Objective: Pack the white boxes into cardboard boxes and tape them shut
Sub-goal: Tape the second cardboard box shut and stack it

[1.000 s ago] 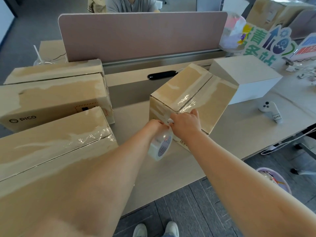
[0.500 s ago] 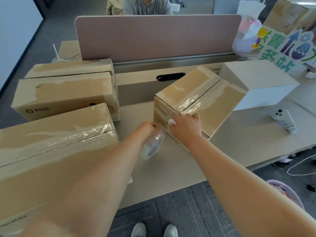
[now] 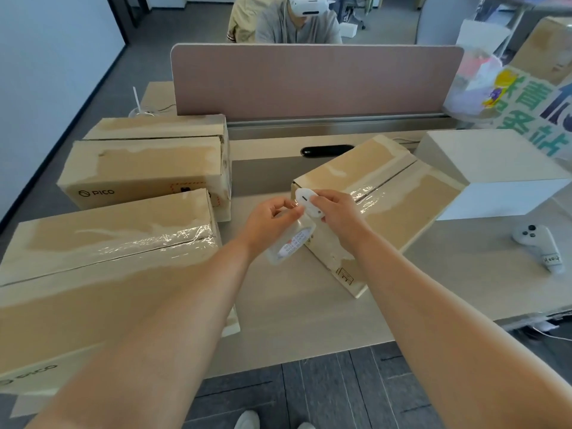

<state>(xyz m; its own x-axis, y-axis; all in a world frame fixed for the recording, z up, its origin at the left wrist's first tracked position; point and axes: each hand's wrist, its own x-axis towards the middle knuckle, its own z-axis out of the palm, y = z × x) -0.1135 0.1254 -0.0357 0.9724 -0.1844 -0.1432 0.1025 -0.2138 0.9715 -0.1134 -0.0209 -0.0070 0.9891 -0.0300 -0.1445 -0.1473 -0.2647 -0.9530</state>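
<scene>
Together at the near top edge of the centre cardboard box (image 3: 396,212), one of three, our left hand (image 3: 272,218) grips the single tape roll (image 3: 291,244) and our right hand (image 3: 340,212) pinches one small white tool (image 3: 308,201), one white box (image 3: 495,168) just beside it, bare desk (image 3: 294,320) in front.

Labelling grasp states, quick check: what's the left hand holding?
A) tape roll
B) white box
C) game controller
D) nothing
A: the left hand grips the clear tape roll just in front of the taped cardboard box. The controller lies untouched on the desk at right, and the right hand pinches a small white oval tool.
</scene>
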